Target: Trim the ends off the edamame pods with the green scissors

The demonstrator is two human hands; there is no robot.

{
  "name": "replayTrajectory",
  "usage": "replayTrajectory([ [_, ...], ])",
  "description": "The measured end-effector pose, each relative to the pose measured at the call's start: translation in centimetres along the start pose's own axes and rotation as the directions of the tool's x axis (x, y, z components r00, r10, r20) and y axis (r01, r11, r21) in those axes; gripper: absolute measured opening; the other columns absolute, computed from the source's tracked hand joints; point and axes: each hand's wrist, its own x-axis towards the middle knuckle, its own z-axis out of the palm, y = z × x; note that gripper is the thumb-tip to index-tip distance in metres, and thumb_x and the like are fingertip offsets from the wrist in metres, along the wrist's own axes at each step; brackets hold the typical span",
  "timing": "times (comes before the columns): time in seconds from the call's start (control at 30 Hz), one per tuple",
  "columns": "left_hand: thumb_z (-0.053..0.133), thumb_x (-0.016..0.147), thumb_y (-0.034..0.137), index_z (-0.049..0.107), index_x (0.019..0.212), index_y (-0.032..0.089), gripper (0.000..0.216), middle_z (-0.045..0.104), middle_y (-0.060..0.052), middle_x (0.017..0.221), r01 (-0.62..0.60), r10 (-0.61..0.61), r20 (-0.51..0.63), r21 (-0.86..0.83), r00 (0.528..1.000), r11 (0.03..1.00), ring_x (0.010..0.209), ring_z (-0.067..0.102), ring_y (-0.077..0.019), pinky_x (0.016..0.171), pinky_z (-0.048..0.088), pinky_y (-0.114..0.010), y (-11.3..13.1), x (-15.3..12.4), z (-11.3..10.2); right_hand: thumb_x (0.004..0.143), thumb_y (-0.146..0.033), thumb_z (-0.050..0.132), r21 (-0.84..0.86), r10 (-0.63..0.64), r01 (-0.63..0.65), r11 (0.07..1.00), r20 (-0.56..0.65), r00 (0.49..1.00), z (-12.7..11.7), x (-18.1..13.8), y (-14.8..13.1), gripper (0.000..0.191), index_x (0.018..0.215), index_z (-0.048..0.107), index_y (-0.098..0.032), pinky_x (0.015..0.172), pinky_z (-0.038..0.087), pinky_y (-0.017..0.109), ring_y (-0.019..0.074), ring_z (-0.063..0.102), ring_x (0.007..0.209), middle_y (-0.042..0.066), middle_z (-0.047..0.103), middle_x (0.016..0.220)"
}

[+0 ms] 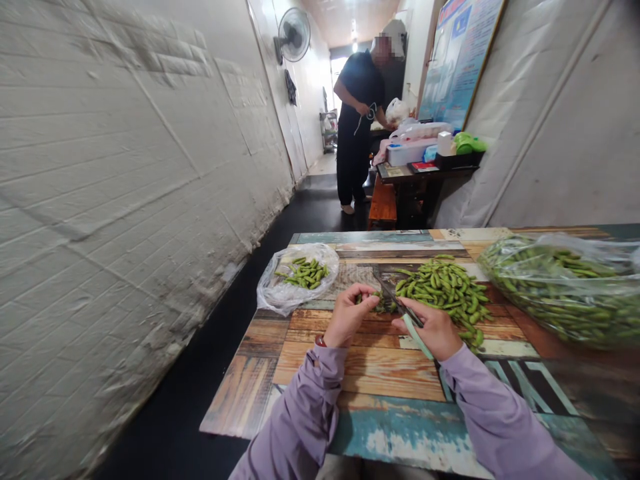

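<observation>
The right fingers point(421, 309) partly hide the scissors point(419, 337).

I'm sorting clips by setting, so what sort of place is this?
Probably a small eatery, though I cannot be sure: a heap of green pods lies on a wood-patterned table, an orange bench stands further back, and a fan is mounted on the wall.

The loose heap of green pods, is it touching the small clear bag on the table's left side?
Apart. The head view shows patterned tabletop between the loose heap and the small clear bag.
</observation>
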Motion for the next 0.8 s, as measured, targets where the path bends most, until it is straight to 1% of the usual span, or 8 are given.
replayTrajectory([
  [0.1,0.075,0.06,0.036,0.053,0.08,0.018,0.034,0.046,0.007,0.058,0.126,-0.138,-0.052,-0.182,0.989,0.975,0.046,0.034,-0.0036,0.042,0.021,-0.017,0.1,0.1,-0.1,0.071,-0.043,0.068,0.045,0.059,-0.057,0.997,-0.049,0.997,-0.1,0.1,0.1,0.051,0.116,0.063,-0.02,0.079,0.056,0.034,0.022,0.069,0.086,0.007,0.072,0.101],
  [0.2,0.074,0.059,0.036,0.046,0.079,0.019,0.039,0.049,0.008,0.059,0.178,-0.204,-0.062,-0.283,0.977,0.942,0.043,0.033,-0.0031,0.039,0.014,-0.016,0.2,0.3,-0.3,0.072,-0.042,0.066,0.071,0.076,-0.071,0.995,-0.081,0.994,-0.3,0.2,0.0,0.054,0.12,0.061,-0.018,0.073,0.056,0.03,0.0195,0.068,0.077,0.006,0.073,0.09],
  [0.27,0.074,0.058,0.036,0.044,0.079,0.02,0.04,0.052,0.007,0.061,0.183,-0.209,-0.051,-0.311,0.977,0.933,0.043,0.034,-0.003,0.038,0.014,-0.016,0.3,0.3,-0.4,0.072,-0.042,0.066,0.071,0.076,-0.071,0.995,-0.079,0.994,-0.4,0.2,0.0,0.055,0.12,0.06,-0.017,0.07,0.056,0.029,0.0184,0.067,0.073,0.005,0.072,0.085],
  [0.37,0.074,0.058,0.037,0.044,0.08,0.019,0.041,0.054,0.006,0.064,0.17,-0.197,-0.05,-0.329,0.979,0.929,0.043,0.036,-0.0026,0.039,0.016,-0.016,0.3,0.2,-0.5,0.071,-0.042,0.066,0.058,0.071,-0.067,0.996,-0.071,0.995,-0.4,0.2,-0.2,0.054,0.118,0.061,-0.016,0.067,0.055,0.029,0.0183,0.066,0.072,0.006,0.071,0.086],
  [0.53,0.075,0.058,0.038,0.045,0.083,0.019,0.043,0.058,0.005,0.068,0.153,-0.179,-0.046,-0.344,0.983,0.926,0.044,0.037,-0.0021,0.041,0.019,-0.015,0.6,0.0,-0.3,0.071,-0.042,0.066,0.036,0.05,-0.05,0.998,-0.004,0.999,-0.4,0.0,-1.0,0.051,0.115,0.061,-0.018,0.065,0.054,0.028,0.0177,0.065,0.072,0.006,0.069,0.087],
  [0.67,0.076,0.059,0.035,0.046,0.083,0.019,0.041,0.06,0.004,0.069,0.151,-0.172,-0.031,-0.341,0.985,0.928,0.044,0.037,-0.0022,0.041,0.019,-0.015,0.6,0.0,-0.1,0.071,-0.042,0.066,-0.012,0.015,-0.014,1.0,0.052,0.999,-0.3,-0.1,-1.4,0.049,0.115,0.061,-0.02,0.067,0.054,0.028,0.0183,0.065,0.077,0.005,0.068,0.089],
  [0.8,0.076,0.06,0.032,0.048,0.081,0.018,0.038,0.06,0.004,0.066,0.133,-0.145,-0.013,-0.333,0.989,0.934,0.044,0.039,-0.0025,0.042,0.021,-0.015,0.4,-0.2,0.2,0.073,-0.041,0.065,-0.041,-0.02,0.023,0.999,0.076,0.997,-0.2,-0.1,-1.3,0.05,0.117,0.059,-0.019,0.072,0.054,0.03,0.0183,0.064,0.08,0.006,0.068,0.094],
])
